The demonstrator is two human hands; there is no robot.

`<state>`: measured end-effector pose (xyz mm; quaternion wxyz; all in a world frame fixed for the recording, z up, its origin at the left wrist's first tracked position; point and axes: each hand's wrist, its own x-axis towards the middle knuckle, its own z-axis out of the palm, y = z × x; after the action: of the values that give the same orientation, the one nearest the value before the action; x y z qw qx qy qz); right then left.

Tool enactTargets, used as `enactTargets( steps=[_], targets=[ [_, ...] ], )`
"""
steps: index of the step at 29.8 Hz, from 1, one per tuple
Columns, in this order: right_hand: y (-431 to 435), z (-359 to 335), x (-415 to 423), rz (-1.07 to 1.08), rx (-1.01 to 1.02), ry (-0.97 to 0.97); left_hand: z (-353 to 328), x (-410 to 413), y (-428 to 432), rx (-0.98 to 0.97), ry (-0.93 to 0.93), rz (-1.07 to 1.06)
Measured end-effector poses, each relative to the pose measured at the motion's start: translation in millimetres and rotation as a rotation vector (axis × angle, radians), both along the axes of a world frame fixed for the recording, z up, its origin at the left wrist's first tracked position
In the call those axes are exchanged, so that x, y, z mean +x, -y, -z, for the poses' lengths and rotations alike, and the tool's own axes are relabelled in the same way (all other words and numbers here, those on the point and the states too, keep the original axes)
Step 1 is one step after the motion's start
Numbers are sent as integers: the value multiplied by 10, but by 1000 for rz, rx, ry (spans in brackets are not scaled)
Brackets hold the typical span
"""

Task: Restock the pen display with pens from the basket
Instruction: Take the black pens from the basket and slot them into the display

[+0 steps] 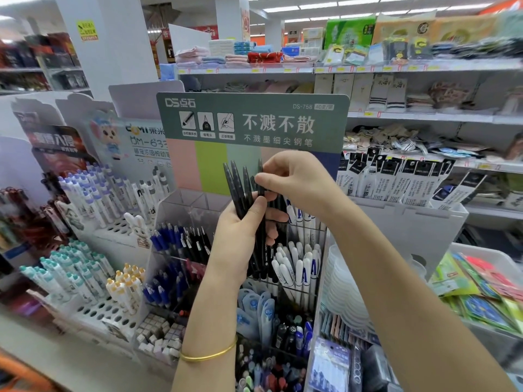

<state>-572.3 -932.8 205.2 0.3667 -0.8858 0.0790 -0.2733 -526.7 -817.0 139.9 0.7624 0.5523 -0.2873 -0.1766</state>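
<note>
My left hand (240,236) grips a bundle of several black pens (240,188), held upright in front of the clear acrylic pen display (181,205). My right hand (294,179) pinches the top of one black pen in that bundle between thumb and fingers. The display's upper compartments behind the hands look bare. Lower tiers hold blue and black pens (181,241), white capped pens (297,264) and mixed pens (283,335). A green header card (254,120) stands above the display. No basket is in view.
White perforated stands with pastel pens (93,193) sit to the left. Hanging refill packs (410,176) and a white bin of colourful packets (481,287) are on the right. Store shelves with towels and socks (283,60) run behind.
</note>
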Motion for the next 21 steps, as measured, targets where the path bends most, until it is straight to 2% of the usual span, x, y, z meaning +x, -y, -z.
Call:
enactTargets(
  steps=[2,5,7,10,17,21],
  targets=[
    [10,0,1,44,66,94,6,14,7,-1,-15,4],
    [83,-53,8,227,137,302,61,80,-13,-7,-69,-82],
    [105,-76,9,330,66,406,104,127,-30,12,-61,-166],
    [96,-23,35,355,-83,452,114,138,-46,4,-56,-219],
    [130,139,108,307,-179,257,77,91,-34,21,-96,-144],
    [174,189,122,341,-336,19,52,73,-26,2,-159,-115]
  ],
)
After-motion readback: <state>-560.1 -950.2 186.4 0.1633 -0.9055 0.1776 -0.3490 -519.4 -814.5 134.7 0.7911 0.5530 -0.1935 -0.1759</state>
